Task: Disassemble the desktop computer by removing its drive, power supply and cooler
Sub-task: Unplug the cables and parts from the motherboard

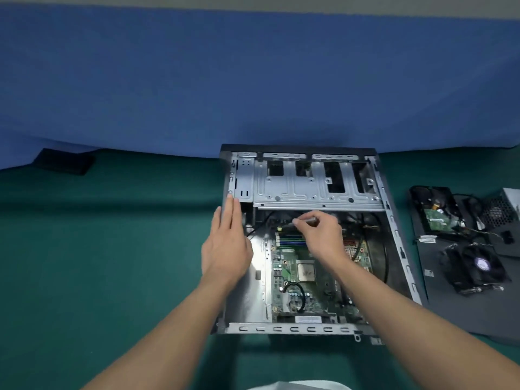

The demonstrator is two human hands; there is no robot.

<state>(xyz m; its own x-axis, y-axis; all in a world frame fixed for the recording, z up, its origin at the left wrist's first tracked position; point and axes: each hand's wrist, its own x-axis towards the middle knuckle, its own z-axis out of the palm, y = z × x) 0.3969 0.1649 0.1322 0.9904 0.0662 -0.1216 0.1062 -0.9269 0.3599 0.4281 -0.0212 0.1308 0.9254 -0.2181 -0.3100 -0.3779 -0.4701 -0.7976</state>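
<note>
An open grey steel desktop computer case (394,226) lies flat on the green-covered bench (112,249), its green motherboard (289,277) exposed and a bare silver processor square (305,271) showing where a cooler would sit.

The left hand (225,249) has straight fingers laid flat against the case's left wall and holds nothing. The right hand (320,235) has its grip closed to a pinch on a slim silver metal tool (308,220), probably a screwdriver. It hovers just under the perforated steel drive cage (289,190), at the far edge of the board.

The tool's long axis runs across the case. Its dark tip points left and slightly down, toward the blue memory slots (291,240). Whether the tip touches anything cannot be told.

The task's things are outside the case, off to the right on a dark flat side panel (439,305). These are a black hard drive with a green circuit board (434,212), a grey mesh-sided power supply box (501,212) at the frame edge, and a black square fan cooler (475,268) nearer the person. All three sit well apart from both hands, and the right hand is the nearer.

By this layout the three removals look done. Any further work seems to lie at the board's far edge, directly left of the tool tip, so the move likely calls for a short travel leftward and down along the tool's own axis.
</note>
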